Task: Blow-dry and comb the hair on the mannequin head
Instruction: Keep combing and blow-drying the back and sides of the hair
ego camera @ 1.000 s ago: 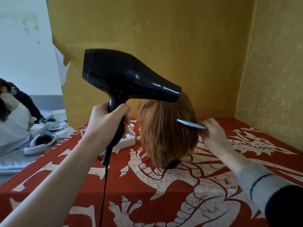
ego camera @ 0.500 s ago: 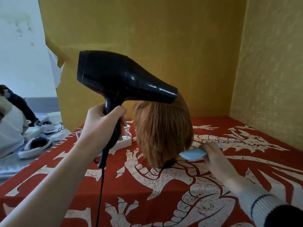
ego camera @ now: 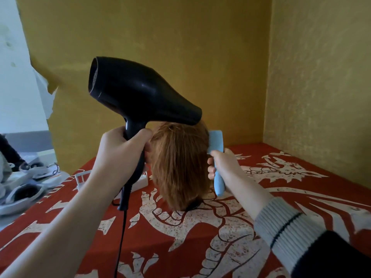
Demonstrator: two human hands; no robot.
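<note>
The left hand (ego camera: 122,149) has its grip clenched round the handle of the black dryer (ego camera: 140,93), fingers wrapped across the front, thumb side up; the dryer's barrel runs from upper left to lower right, its grilled intake facing up and left, its nozzle pointing right and slightly down, just over the crown of the hair (ego camera: 180,163); the handle drops nearly straight down from the barrel, tilted a little to the left, and the cord (ego camera: 120,233) hangs from its foot to the lower edge of the view.

The mannequin head stands upright near the middle of the tabletop (ego camera: 301,197), turned away, so only the auburn hair shows; the strands fall straight down, the ends ragged just above the cloth; a dark base peeps out beneath.

The right hand (ego camera: 224,165) grasps the handle of the light blue comb (ego camera: 217,161), fingers curled round it; the comb's long axis is close to vertical, leaning slightly so the head end is up and left and the handle end down and right; its head touches the right side of the hair, near the top; whether the teeth are in the strands cannot be told.

A red cloth with a white dragon pattern covers the tabletop; a white power strip (ego camera: 140,182) lies behind the left hand; ochre walls close the corner.
</note>
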